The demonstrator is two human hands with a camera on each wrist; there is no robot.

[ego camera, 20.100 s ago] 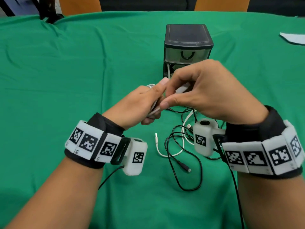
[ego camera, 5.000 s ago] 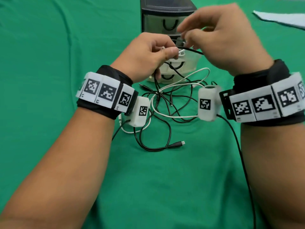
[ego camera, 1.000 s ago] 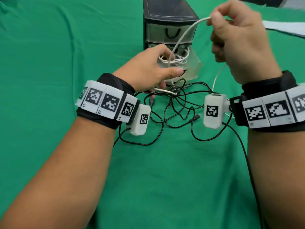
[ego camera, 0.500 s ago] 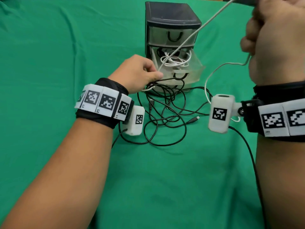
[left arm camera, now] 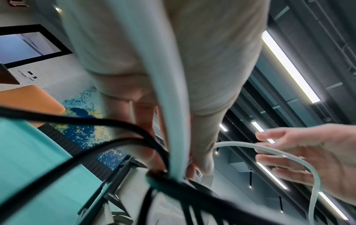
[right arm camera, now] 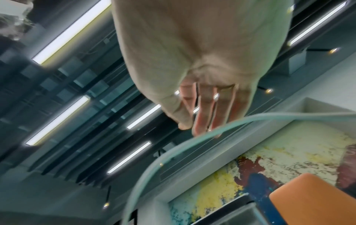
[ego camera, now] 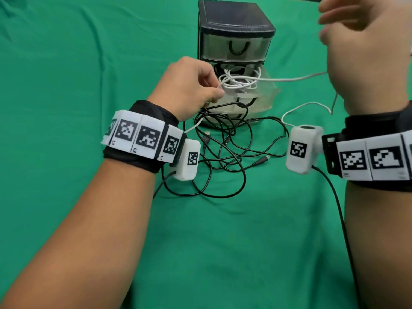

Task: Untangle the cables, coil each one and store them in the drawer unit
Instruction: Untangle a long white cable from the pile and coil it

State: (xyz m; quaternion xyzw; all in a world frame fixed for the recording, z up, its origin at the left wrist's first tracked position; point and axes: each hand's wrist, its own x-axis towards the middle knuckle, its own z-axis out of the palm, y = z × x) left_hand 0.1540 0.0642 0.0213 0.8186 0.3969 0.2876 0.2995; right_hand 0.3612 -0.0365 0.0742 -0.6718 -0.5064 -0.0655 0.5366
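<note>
Currently green-cloth-covered table (ego camera: 66, 63) carries small black drawer unit with clear drawers (ego camera: 234, 21) toward far edge; middle drawer pulled out.
Thin black cables, tangled heap (ego camera: 225, 152), lie just before unit.
Thin white cable (ego camera: 289, 79) part-coiled in open drawer; judged light, limp, springy; take near coil.
Left hand (ego camera: 187, 85) pinches white cable at drawer.
Right hand (ego camera: 365, 52) raised, fingers relaxed, cable draped across.

A green cloth (ego camera: 66, 63) covers the worktop, creased toward ten o'clock. Overhead runs a dark slatted ceiling (right arm camera: 57, 91) with long strip lights (left arm camera: 289, 65). An orange chair back (right arm camera: 312, 197) stands at five o'clock before a blue-and-yellow speckled wall panel (right arm camera: 250, 167).
</note>
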